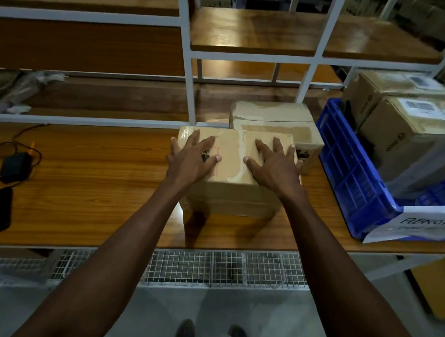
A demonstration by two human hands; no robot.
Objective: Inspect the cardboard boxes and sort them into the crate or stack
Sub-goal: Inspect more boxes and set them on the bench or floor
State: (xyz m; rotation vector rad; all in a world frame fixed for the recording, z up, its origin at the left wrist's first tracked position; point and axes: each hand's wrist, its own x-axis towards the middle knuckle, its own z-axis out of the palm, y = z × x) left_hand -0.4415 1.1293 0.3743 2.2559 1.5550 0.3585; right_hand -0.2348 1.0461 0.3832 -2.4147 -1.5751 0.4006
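On wooden table (97,175) (glossy): taped box (230,192)

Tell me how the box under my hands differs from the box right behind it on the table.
The near box has both hands flat on its top, the left hand and right hand; the rear box is untouched. The near box's top shows a red dashed mark and dark print; the rear box's top shows only torn, patchy tape. The near box sits closer to the table edge. Both are brown taped cardboard, standing outside the blue crate.

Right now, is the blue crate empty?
No, the blue crate holds two cardboard boxes, each with a white label on top.
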